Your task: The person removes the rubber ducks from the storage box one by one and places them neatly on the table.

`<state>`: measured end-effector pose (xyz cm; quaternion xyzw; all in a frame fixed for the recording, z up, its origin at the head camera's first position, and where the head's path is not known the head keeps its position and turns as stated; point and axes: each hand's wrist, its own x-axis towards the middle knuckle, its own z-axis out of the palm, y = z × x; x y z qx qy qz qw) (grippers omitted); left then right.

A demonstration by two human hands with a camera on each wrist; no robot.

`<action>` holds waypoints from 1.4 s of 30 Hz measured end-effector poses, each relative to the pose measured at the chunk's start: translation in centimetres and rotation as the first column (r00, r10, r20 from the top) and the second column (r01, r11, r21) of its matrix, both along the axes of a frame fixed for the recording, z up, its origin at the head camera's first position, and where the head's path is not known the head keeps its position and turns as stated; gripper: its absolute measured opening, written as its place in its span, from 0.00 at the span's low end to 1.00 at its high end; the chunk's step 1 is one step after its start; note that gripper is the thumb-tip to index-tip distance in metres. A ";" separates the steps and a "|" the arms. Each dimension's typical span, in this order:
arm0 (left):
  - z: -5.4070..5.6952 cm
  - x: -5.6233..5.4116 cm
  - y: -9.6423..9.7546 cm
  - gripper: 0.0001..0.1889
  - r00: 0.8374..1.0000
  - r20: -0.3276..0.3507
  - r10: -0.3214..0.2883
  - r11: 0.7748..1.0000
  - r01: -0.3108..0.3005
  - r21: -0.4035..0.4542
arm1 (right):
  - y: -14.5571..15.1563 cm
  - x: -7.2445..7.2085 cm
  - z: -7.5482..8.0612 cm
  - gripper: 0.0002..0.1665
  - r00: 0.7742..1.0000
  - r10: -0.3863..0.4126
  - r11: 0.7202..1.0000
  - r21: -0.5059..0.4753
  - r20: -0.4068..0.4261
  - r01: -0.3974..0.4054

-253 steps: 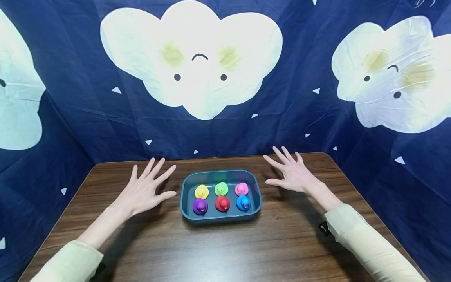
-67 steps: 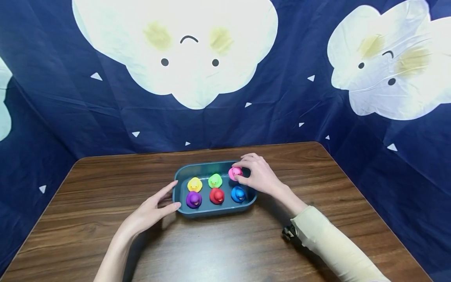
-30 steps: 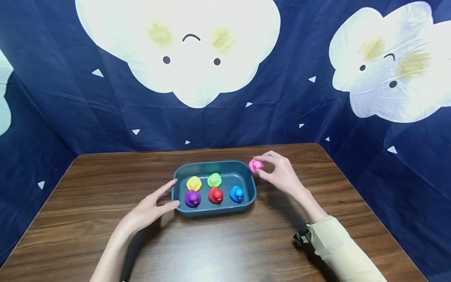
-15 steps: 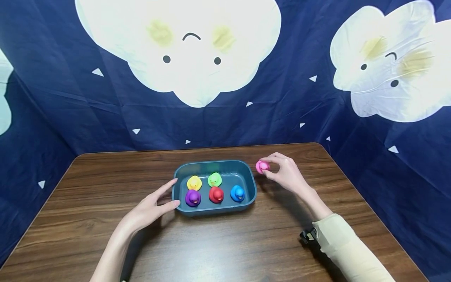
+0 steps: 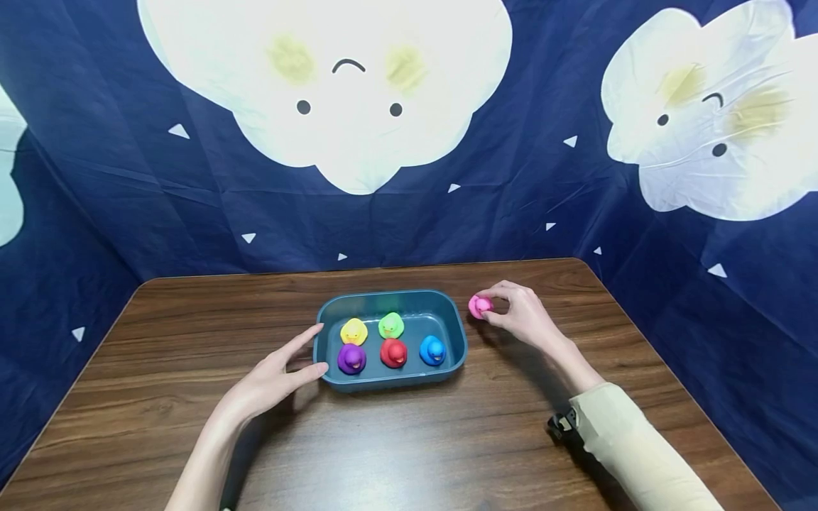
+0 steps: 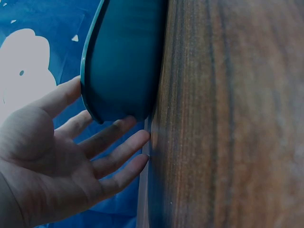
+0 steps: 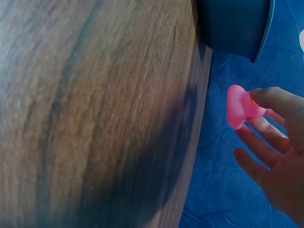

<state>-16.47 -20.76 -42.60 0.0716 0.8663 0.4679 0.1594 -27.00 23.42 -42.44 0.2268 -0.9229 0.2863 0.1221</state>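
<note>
The right hand pinches a pink toy duck between thumb and fingers, just beside the right end of a teal tray; the duck seems slightly above the wooden tabletop, though the angle makes this hard to judge. The left hand, fingers spread, touches the tray's left end. Inside, yellow and green ducks sit behind purple and red ones, with a blue duck to the right.
</note>
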 end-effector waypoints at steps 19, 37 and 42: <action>0.2 0.0 0.1 0.42 1.000 0.020 0.001 1.000 -0.001 -0.003 | 0.5 -1.1 -1.3 0.19 0.999 0.017 0.998 0.062 0.040 -0.019; 0.1 -0.1 0.2 0.42 1.000 0.028 0.003 1.000 -0.003 0.000 | 0.6 -1.4 -2.0 0.18 0.994 0.000 0.999 0.053 0.108 -0.006; 0.1 -0.1 0.1 0.42 1.000 0.025 0.006 1.000 -0.006 -0.010 | 0.7 -1.5 -2.1 0.18 0.992 -0.007 0.999 0.047 0.122 0.001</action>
